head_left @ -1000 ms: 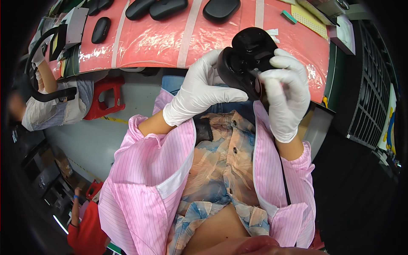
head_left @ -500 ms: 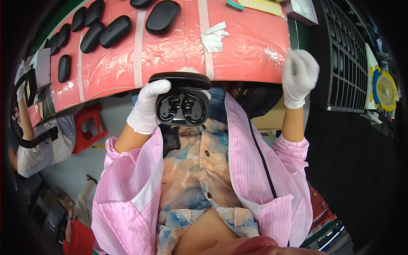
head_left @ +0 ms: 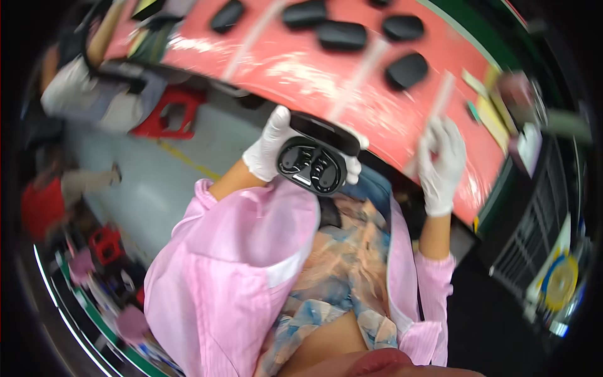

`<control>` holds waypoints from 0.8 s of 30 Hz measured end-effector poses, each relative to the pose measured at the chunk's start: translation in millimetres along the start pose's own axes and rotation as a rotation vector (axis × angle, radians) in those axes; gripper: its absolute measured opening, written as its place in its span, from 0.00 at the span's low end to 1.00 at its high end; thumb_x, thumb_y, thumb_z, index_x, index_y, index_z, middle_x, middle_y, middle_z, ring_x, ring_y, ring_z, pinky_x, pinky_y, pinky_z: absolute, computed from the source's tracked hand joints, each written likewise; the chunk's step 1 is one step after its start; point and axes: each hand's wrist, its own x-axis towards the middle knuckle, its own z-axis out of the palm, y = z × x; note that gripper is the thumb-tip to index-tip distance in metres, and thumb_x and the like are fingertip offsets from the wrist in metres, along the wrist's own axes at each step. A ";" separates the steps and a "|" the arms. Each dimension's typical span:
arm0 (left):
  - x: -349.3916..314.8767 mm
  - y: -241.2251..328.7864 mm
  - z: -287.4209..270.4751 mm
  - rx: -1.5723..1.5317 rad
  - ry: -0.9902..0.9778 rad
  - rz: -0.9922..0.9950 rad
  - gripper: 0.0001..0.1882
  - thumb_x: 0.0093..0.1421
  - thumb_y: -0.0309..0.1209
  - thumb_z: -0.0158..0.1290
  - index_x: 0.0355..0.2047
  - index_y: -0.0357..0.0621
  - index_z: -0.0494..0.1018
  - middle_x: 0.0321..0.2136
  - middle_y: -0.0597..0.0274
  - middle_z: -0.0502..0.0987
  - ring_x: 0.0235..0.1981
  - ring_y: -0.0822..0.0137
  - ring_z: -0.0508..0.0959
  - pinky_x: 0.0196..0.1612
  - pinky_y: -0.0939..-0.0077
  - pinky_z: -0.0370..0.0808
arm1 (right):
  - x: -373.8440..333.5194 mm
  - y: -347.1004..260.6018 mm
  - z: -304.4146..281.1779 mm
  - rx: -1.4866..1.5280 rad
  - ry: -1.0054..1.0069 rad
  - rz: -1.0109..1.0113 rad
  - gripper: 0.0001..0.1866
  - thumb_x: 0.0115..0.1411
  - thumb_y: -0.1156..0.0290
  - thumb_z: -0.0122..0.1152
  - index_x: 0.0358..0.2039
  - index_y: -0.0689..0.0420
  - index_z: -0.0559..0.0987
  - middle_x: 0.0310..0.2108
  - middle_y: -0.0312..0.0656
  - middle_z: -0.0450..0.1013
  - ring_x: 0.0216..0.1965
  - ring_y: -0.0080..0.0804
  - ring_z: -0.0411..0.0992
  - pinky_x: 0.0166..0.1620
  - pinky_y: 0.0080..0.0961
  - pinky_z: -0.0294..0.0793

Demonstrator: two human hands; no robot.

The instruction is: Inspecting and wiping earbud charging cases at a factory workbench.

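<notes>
Left hand, white-gloved (head_left: 269, 151), is clamped on an opened, rounded black case (head_left: 318, 149), at the near edge of a glossy red-covered table (head_left: 282, 75); two glossy black earpieces (head_left: 321, 168) sit in its lower half. Right hand, white-gloved (head_left: 443, 162), stands well apart to the right, fingers curved; whether their tips meet cannot be told. Closed, rounded black cases (head_left: 342, 36) lie farther off.

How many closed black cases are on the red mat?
6: left case; centre-left case; centre case; upper right case; lower right case; top-edge case, mostly cut off. More may lie beyond the frame.
</notes>
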 end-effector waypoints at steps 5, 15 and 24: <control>-90.4 16.3 -110.5 -0.028 0.135 0.245 0.57 0.51 0.69 0.52 0.58 0.22 0.59 0.48 0.38 0.74 0.47 0.44 0.77 0.54 0.51 0.72 | -15.6 1.6 -8.9 -0.024 -0.054 0.006 0.10 0.60 0.78 0.59 0.42 0.61 0.81 0.37 0.46 0.74 0.39 0.40 0.72 0.44 0.31 0.72; -240.4 204.6 -258.5 -0.016 1.380 1.424 0.44 0.50 0.58 0.60 0.57 0.40 0.61 0.49 0.48 0.72 0.53 0.48 0.68 0.56 0.47 0.67 | -2.8 -16.2 -0.3 -0.089 -0.071 -0.120 0.15 0.60 0.80 0.58 0.48 0.62 0.79 0.39 0.46 0.73 0.40 0.40 0.71 0.46 0.32 0.71; -248.2 210.3 -268.9 -0.041 1.137 1.042 0.16 0.57 0.49 0.47 0.30 0.52 0.74 0.31 0.63 0.77 0.41 0.50 0.74 0.53 0.49 0.66 | 22.1 6.0 -36.1 -0.045 0.080 0.065 0.07 0.60 0.79 0.60 0.39 0.65 0.79 0.33 0.44 0.75 0.35 0.35 0.73 0.43 0.28 0.71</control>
